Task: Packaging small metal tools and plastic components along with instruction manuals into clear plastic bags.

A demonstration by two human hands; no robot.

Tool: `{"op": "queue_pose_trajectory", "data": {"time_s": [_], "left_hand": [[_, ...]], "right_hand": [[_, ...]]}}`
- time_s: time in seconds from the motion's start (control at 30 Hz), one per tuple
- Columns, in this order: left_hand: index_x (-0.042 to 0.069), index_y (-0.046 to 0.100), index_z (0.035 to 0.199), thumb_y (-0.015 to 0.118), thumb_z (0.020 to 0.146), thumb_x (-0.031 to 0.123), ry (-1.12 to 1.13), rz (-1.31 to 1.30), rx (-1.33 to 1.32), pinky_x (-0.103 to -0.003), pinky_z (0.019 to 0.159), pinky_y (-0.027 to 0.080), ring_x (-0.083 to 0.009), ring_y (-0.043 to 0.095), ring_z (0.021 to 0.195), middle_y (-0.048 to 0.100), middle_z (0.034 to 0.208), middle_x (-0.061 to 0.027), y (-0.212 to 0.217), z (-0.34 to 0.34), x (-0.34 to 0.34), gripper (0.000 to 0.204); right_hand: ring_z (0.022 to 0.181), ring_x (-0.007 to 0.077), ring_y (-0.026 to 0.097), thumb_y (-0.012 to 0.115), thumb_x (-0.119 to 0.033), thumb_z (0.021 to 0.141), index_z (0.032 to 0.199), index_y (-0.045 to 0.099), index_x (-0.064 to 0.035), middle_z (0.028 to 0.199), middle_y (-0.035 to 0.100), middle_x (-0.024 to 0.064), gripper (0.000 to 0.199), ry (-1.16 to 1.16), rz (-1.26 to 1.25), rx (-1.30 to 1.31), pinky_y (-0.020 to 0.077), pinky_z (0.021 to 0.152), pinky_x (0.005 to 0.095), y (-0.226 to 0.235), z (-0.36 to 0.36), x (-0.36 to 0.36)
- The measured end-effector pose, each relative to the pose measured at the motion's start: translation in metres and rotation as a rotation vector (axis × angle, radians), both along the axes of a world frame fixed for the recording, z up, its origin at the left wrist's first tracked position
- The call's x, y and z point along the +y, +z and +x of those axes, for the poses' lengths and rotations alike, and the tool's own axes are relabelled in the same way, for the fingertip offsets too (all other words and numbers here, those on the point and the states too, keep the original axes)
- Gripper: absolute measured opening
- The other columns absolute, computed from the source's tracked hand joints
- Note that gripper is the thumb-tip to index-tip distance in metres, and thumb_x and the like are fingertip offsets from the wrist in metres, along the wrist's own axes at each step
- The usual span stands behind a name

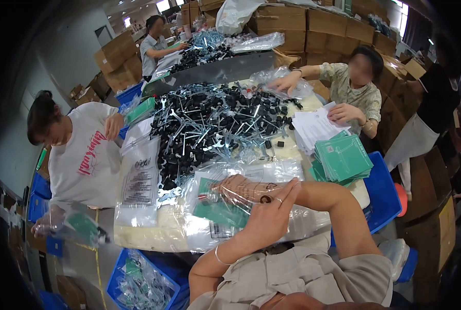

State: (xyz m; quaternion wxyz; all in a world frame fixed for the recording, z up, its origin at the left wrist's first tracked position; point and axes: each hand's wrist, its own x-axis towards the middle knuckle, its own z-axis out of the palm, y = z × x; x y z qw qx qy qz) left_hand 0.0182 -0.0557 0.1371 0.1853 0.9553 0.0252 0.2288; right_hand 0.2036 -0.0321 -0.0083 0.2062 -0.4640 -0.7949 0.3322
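Note:
A clear plastic bag [220,231] with dark print lies at the table's near edge, with a green booklet [212,211] showing through it. My right hand [241,191] is inside the bag up to the wrist. Its fingertips are bunched near the booklet's upper edge; glare on the plastic hides what they hold. A small red piece [203,197] shows by those fingertips. My left hand [269,219], a bracelet at its wrist, crosses over the bag's mouth and pinches the plastic against my right wrist.
A heap of wrenches and black parts [215,119] covers the table's middle. Printed bags [140,181] lie left, green booklets [342,157] and white sheets [313,126] right. Blue bins [137,279] [383,191] flank the table. Co-workers' hands [287,82] [113,125] reach over its sides.

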Motion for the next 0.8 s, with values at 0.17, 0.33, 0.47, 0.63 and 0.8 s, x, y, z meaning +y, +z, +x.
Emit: {"op": "queue_pose_trajectory", "data": {"time_s": [0.17, 0.33, 0.47, 0.63, 0.8], "left_hand": [[0.0, 0.034, 0.136, 0.049, 0.069, -0.006, -0.019, -0.136, -0.156, -0.033, 0.061, 0.052, -0.0314, 0.06, 0.097, 0.041, 0.138, -0.0137, -0.008, 0.001, 0.012, 0.069], [0.004, 0.034, 0.137, 0.045, 0.071, -0.007, 0.181, -0.369, -0.193, -0.035, 0.072, 0.052, -0.0356, 0.054, 0.109, 0.042, 0.137, -0.0175, -0.04, -0.009, 0.05, 0.067], [0.008, 0.033, 0.137, 0.046, 0.073, -0.004, 0.216, -0.373, -0.002, -0.039, 0.075, 0.052, -0.0349, 0.055, 0.108, 0.044, 0.134, -0.0179, -0.087, 0.003, 0.065, 0.067], [0.009, 0.033, 0.137, 0.048, 0.074, -0.002, 0.183, -0.334, 0.135, -0.04, 0.075, 0.052, -0.0341, 0.056, 0.106, 0.046, 0.133, -0.0169, -0.128, 0.015, 0.065, 0.066], [0.01, 0.03, 0.139, 0.049, 0.075, 0.001, 0.138, -0.36, 0.064, -0.041, 0.075, 0.052, -0.0336, 0.059, 0.1, 0.045, 0.134, -0.0163, -0.129, 0.013, 0.069, 0.066]], "right_hand": [[0.105, 0.0288, 0.054, 0.055, -0.011, 0.081, 0.117, 0.051, 0.0002, 0.115, 0.056, 0.0215, 0.038, 0.06, -0.082, 0.129, 0.041, 0.089, 0.0411, -0.011, -0.006, 0.01], [0.101, 0.0269, 0.057, 0.057, -0.013, 0.084, 0.115, 0.055, 0.0011, 0.112, 0.059, 0.0186, 0.034, 0.216, -0.383, -0.177, 0.0443, 0.086, 0.0383, 0.119, -0.004, -0.012], [0.084, 0.0139, 0.064, 0.06, -0.017, 0.087, 0.1, 0.062, 0.0008, 0.093, 0.066, 0.0082, 0.022, -0.054, -0.781, 0.111, 0.053, 0.066, 0.0266, 0.161, 0.052, 0.0], [0.076, 0.0281, 0.064, 0.058, -0.01, 0.08, 0.098, 0.055, -0.0014, 0.092, 0.059, 0.0166, 0.02, -0.592, -0.096, -0.35, 0.0521, 0.062, 0.0364, 0.08, 0.107, 0.032], [0.087, 0.0373, 0.058, 0.063, -0.011, 0.074, 0.096, 0.05, -0.0014, 0.094, 0.053, 0.0211, 0.028, -0.585, 0.056, -0.71, 0.0468, 0.075, 0.0453, 0.046, 0.114, 0.049]]}}
